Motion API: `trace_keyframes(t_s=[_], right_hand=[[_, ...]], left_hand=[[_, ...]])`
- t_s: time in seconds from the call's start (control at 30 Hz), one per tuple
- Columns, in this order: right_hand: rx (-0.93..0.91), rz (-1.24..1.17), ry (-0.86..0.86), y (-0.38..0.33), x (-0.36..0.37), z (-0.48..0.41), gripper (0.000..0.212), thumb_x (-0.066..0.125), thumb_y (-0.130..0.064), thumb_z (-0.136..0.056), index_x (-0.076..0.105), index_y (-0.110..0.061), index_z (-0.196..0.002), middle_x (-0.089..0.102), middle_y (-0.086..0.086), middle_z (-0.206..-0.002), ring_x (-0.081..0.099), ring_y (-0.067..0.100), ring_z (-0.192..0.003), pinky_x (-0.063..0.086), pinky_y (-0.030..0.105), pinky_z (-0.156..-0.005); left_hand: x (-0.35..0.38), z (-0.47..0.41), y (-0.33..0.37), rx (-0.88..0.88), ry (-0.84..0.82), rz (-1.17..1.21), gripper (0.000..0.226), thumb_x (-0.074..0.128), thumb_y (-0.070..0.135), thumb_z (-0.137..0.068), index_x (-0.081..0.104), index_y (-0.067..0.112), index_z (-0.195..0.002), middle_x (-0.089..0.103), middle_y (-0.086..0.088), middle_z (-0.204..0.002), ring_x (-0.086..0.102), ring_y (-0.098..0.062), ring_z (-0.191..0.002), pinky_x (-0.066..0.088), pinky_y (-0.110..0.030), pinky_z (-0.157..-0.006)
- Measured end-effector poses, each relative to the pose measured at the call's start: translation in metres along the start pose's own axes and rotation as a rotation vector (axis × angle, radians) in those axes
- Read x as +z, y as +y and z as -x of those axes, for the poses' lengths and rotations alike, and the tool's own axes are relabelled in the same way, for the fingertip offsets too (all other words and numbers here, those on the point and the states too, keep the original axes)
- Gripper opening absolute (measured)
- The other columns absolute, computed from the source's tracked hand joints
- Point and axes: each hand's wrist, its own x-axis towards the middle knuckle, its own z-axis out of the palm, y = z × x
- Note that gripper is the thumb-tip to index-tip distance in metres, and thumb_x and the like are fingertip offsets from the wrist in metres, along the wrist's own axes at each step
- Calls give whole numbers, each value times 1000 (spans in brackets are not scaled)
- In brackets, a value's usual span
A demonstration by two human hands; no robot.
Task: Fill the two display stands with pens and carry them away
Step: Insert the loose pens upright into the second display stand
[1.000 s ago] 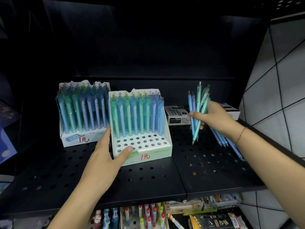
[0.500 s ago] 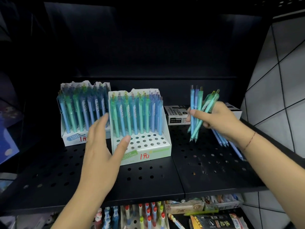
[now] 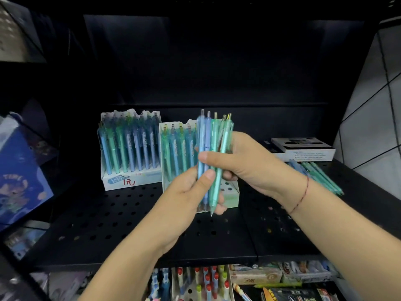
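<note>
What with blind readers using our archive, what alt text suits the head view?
Two hands hold a bunch of blue and green pens upright above a black perforated shelf, the right hand gripping its middle, the left hand its lower end. Behind stand a full white stand and a nearer stand with empty front holes.

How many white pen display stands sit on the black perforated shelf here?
2. The left stand sits farther back, full of pens. The right stand sits nearer, partly hidden behind the left hand and right hand, which grip a pen bundle.
</note>
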Motion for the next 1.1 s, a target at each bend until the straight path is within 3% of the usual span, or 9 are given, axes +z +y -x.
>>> trace_keyframes(t_s=[0.1, 0.2, 0.33, 0.47, 0.6, 0.73, 0.83, 0.97, 1.1], right_hand=[[0, -3, 73, 1, 6, -7, 23, 68, -18, -87, 58, -1, -99, 52, 10, -67, 40, 10, -47, 32, 18, -38], [-27, -28, 238, -1, 8, -14, 30, 71, -18, -84, 58, -11, -111, 54, 11, -74, 42, 10, -47, 33, 19, -38], [-83, -101, 392, -10, 0, -24, 29, 69, -17, -86, 55, -14, -112, 60, 6, -77, 44, 7, -46, 35, 18, -39], [-120, -25, 455, -12, -10, -36, 10, 55, -21, -96, 54, -16, -105, 66, 0, -71, 47, 8, -49, 39, 21, -42], [-80, 331, 373, -3, -12, -44, 4, 54, -25, -95, 52, -22, -95, 61, -2, -77, 54, 8, -56, 47, 24, -50], [-144, 608, 450, 3, -8, -41, 35, 70, -28, -85, 46, -29, -109, 62, 1, -80, 61, 17, -68, 57, 39, -63], [-195, 616, 505, 7, -5, -39, 54, 71, -27, -84, 36, -32, -125, 59, 8, -74, 59, 23, -63, 56, 44, -59], [-253, 676, 514, 17, -9, -36, 45, 60, -31, -92, 38, -29, -130, 60, 9, -73, 60, 21, -61, 54, 44, -62], [-304, 742, 507, 24, -10, -33, 32, 56, -29, -94, 52, -22, -125, 58, -3, -75, 58, 10, -61, 50, 31, -63]], left_hand=[[-1, -1, -5, -14, 89, 18, 27, 40, 28, -98, 59, 9, -98, 59, -2, -67, 62, -19, -63, 56, -25, -71], [-3, -2, -9, -9, 172, 16, 28, 39, 26, -101, 54, 3, -97, 56, -3, -67, 57, -12, -55, 57, -35, -77], [-9, -1, -11, 13, 311, -41, 26, 39, 30, -101, 50, 14, -84, 53, 4, -65, 48, -11, -56, 53, -23, -69], [-22, 0, -12, 27, 456, -56, 27, 38, 31, -101, 49, 9, -91, 49, 5, -69, 45, -7, -54, 50, -38, -89], [-38, 0, -17, 56, 526, -100, 30, 38, 31, -101, 48, 6, -88, 48, 5, -69, 47, -9, -60, 47, -47, -97], [-46, -1, -24, 90, 524, -134, 29, 38, 27, -101, 51, 4, -90, 46, 1, -68, 49, -13, -65, 51, -34, -87], [-49, -1, -29, 120, 505, -142, 26, 37, 26, -102, 49, 9, -84, 45, 2, -64, 45, -13, -62, 46, -28, -73], [-52, 0, -36, 127, 479, -143, 28, 37, 27, -102, 53, 10, -87, 46, 3, -60, 41, -12, -59, 42, -25, -65], [-53, 2, -40, 158, 457, -151, 30, 37, 27, -101, 59, 10, -88, 45, 2, -58, 40, -11, -57, 42, -16, -61]])
